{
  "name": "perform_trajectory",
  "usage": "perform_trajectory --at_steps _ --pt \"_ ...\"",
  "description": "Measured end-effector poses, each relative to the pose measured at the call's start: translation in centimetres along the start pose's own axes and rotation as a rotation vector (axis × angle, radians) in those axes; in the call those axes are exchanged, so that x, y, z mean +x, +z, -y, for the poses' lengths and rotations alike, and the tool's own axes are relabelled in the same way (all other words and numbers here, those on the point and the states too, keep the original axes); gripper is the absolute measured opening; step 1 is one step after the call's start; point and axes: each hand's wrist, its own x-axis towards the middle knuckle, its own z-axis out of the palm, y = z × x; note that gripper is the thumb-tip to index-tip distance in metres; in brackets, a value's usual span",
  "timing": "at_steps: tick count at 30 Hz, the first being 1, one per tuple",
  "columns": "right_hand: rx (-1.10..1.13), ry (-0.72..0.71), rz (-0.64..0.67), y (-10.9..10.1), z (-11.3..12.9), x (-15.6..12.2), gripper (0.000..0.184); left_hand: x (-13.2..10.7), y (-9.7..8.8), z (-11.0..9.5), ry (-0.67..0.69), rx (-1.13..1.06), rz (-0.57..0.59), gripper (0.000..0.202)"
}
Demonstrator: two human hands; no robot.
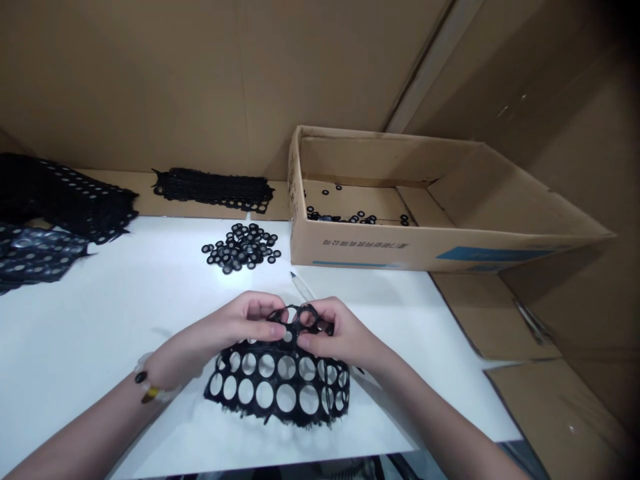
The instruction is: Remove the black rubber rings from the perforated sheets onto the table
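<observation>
Between my hands is a black perforated rubber sheet with rows of round holes and a ragged lower edge. My left hand pinches its upper edge from the left, thumb in front. On the other side my right hand grips the same edge, thumb and fingers closed on it. The sheet bends towards me between them, its lower part hanging over the white table. Just beyond my hands lies a pen-like tool, partly hidden. A pile of small black rings sits farther back on the table.
An open cardboard box at the back right holds several loose rings. Stacked perforated black sheets lie against the cardboard wall. More black sheets are heaped at far left. Tweezers rest on cardboard at right.
</observation>
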Motion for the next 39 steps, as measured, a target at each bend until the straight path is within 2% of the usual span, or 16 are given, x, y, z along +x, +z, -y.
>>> perform_trajectory --at_steps 5,11,15,19,22,24,25,28,29,30,31,33,36,39 --pt "-0.028 0.052 0.037 0.1 0.6 0.0 0.025 -0.1 0.0 -0.5 -0.116 0.076 0.1 0.019" --pt "0.06 0.132 0.012 0.4 1.7 -0.5 0.021 0.1 0.4 0.1 -0.077 0.001 0.058 0.022" --pt "0.107 0.194 -0.024 1.0 2.1 -0.9 0.015 0.4 0.7 0.7 -0.021 -0.068 0.125 0.021" --pt "0.115 0.167 -0.027 1.3 1.7 -1.1 0.011 0.3 0.7 0.6 -0.031 -0.085 0.13 0.023" --pt "0.072 0.128 -0.049 1.2 1.2 -1.1 0.009 0.2 0.7 0.4 -0.06 -0.015 0.109 0.024" --pt "0.02 0.116 -0.088 1.1 1.1 -1.0 0.009 0.3 0.7 0.3 -0.013 0.103 0.051 0.022" --pt "-0.004 0.112 -0.11 1.0 1.0 -1.0 0.009 0.3 0.7 0.3 0.048 0.199 -0.022 0.021" --pt "-0.035 0.095 -0.18 0.8 1.0 -0.7 0.011 0.4 0.7 0.6 0.368 0.648 -0.411 0.02" --pt "-0.037 0.082 -0.202 0.8 1.0 -0.7 0.011 0.4 0.6 0.7 0.489 0.808 -0.507 0.019" --pt "-0.041 0.068 -0.219 0.8 1.1 -0.6 0.011 0.4 0.6 0.8 0.583 0.942 -0.544 0.017" --pt "-0.044 0.058 -0.226 0.8 1.1 -0.6 0.01 0.3 0.6 0.9 0.636 1.039 -0.519 0.016" --pt "-0.042 0.05 -0.204 0.9 1.2 -0.5 0.009 0.1 0.7 0.9 0.639 1.119 -0.381 0.016" --pt "-0.031 0.039 -0.165 0.9 1.2 -0.4 0.01 0.0 0.9 0.8 0.556 1.084 -0.26 0.015" --pt "-0.033 0.017 -0.167 0.9 1.1 -0.2 0.011 0.1 1.1 0.8 0.529 1.023 -0.171 0.017"
